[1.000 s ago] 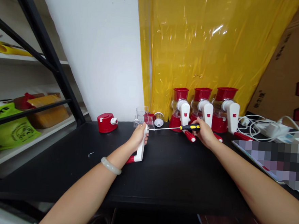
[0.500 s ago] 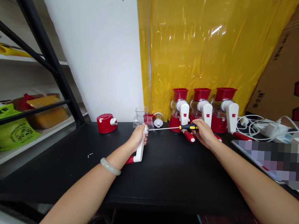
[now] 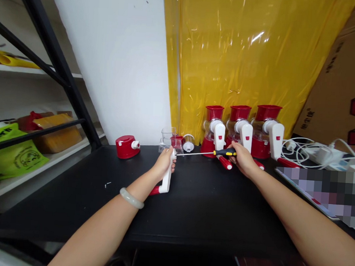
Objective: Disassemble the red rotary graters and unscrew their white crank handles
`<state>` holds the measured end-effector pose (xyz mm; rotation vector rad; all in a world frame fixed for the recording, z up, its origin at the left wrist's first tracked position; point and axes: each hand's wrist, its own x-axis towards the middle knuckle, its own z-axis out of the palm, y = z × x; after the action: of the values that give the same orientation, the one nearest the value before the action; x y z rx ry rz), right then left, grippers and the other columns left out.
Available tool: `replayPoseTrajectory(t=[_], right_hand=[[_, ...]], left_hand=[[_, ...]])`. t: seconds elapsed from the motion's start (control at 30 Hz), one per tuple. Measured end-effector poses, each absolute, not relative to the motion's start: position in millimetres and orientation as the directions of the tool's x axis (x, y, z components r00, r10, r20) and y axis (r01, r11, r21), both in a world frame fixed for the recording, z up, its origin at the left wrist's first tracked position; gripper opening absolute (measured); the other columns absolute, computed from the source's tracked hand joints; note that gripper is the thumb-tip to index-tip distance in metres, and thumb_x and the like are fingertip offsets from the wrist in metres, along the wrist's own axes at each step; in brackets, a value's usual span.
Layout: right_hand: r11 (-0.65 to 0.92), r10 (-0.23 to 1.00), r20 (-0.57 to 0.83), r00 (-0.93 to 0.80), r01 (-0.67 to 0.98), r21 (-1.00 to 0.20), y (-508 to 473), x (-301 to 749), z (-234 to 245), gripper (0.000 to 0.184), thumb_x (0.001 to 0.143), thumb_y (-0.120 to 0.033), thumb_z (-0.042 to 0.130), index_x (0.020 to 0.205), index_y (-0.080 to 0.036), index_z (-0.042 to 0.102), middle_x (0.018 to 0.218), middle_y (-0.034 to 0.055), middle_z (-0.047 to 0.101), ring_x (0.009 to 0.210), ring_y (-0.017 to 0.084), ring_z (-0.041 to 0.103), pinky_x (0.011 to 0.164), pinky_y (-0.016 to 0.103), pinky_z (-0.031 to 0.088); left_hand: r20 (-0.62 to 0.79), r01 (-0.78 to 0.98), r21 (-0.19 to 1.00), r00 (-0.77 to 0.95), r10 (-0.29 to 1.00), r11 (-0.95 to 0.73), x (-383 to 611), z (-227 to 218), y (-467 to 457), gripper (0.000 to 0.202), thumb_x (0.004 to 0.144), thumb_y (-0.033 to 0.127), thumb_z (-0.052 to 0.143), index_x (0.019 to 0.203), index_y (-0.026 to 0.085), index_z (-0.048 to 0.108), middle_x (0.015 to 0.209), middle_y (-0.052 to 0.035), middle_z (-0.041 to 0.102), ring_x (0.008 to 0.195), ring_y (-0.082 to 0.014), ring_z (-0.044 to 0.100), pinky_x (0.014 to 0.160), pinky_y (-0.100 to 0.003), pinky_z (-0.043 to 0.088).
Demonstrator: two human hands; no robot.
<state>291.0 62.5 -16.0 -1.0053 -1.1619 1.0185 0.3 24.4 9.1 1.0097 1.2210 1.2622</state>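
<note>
My left hand is closed around a white crank handle with a red grip, held upright above the black table. In my right hand is a screwdriver with a black and yellow handle. Its long metal shaft points left, and the tip meets the top of the crank handle by my left thumb; the exact contact is too small to make out. Behind my left hand stands a clear plastic housing. A metal grater drum lies to its right. The red base sits further left.
Several assembled red and white rotary graters stand along the back of the black table. White cables and a blurred-out flat device lie at the right. A black metal frame and shelves rise at the left.
The view has shifted very slightly. Both hands keep nearly the same place, with the screwdriver still at the top of the crank handle; the right-hand fingers have changed position a little.
</note>
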Motion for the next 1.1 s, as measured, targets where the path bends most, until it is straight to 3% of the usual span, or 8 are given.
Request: replayPoseTrajectory(t=[0.2, 0.5, 0.63, 0.8, 1.1], right_hand=[[0.197, 0.976, 0.173, 0.132, -0.192, -0.962, 60.2, 287.7, -11.6, 0.025, 0.075, -0.043, 0.069, 0.07, -0.023, 0.055, 0.042, -0.006, 0.044, 0.037, 0.009, 0.036, 0.042, 0.024, 0.038], [0.188, 0.978, 0.15, 0.148, -0.298, -0.936, 58.7, 285.6, -7.9, 0.015, 0.068, -0.029, 0.068, 0.073, -0.021, 0.055, 0.06, -0.0032, 0.056, 0.047, 0.009, 0.049, 0.045, 0.023, 0.042], [0.223, 0.97, 0.193, 0.148, -0.226, -0.948, 64.3, 289.3, -14.5, 0.016, 0.075, -0.034, 0.063, 0.07, -0.021, 0.055, 0.056, -0.0024, 0.054, 0.045, 0.01, 0.048, 0.042, 0.023, 0.037], [0.263, 0.963, 0.254, 0.089, -0.096, -0.96, 63.7, 291.2, -17.0, 0.032, 0.081, -0.051, 0.06, 0.07, -0.022, 0.055, 0.039, -0.0059, 0.038, 0.037, 0.01, 0.036, 0.04, 0.024, 0.031], [0.193, 0.978, 0.169, 0.124, -0.225, -0.955, 60.5, 287.4, -12.1, 0.019, 0.071, -0.035, 0.069, 0.072, -0.022, 0.056, 0.052, -0.0033, 0.051, 0.045, 0.01, 0.044, 0.044, 0.023, 0.035]], left_hand=[[-0.079, -0.127, 0.989, -0.075, 0.994, 0.069, -0.1, 8.6, 25.2, 0.032, 0.09, 0.053, 0.051, 0.084, 0.022, 0.042, 0.057, 0.0057, 0.047, 0.036, -0.0076, 0.041, 0.035, -0.017, 0.034], [-0.094, -0.109, 0.99, -0.084, 0.992, 0.085, 2.0, 11.7, 23.0, 0.027, 0.095, 0.047, 0.043, 0.083, 0.022, 0.041, 0.057, 0.0055, 0.047, 0.036, -0.0076, 0.04, 0.035, -0.017, 0.033], [-0.104, -0.104, 0.99, -0.091, 0.99, 0.095, 1.5, 12.0, 23.3, 0.026, 0.096, 0.046, 0.043, 0.084, 0.022, 0.042, 0.057, 0.0056, 0.046, 0.037, -0.0076, 0.04, 0.035, -0.016, 0.033], [-0.098, -0.115, 0.99, -0.095, 0.991, 0.087, 0.2, 11.3, 23.9, 0.028, 0.094, 0.048, 0.045, 0.084, 0.022, 0.042, 0.057, 0.0059, 0.046, 0.036, -0.0072, 0.04, 0.035, -0.017, 0.033], [-0.097, -0.11, 0.99, -0.101, 0.99, 0.085, 0.1, 10.5, 24.2, 0.026, 0.095, 0.046, 0.043, 0.085, 0.022, 0.041, 0.057, 0.0061, 0.046, 0.037, -0.0072, 0.04, 0.035, -0.016, 0.033]])
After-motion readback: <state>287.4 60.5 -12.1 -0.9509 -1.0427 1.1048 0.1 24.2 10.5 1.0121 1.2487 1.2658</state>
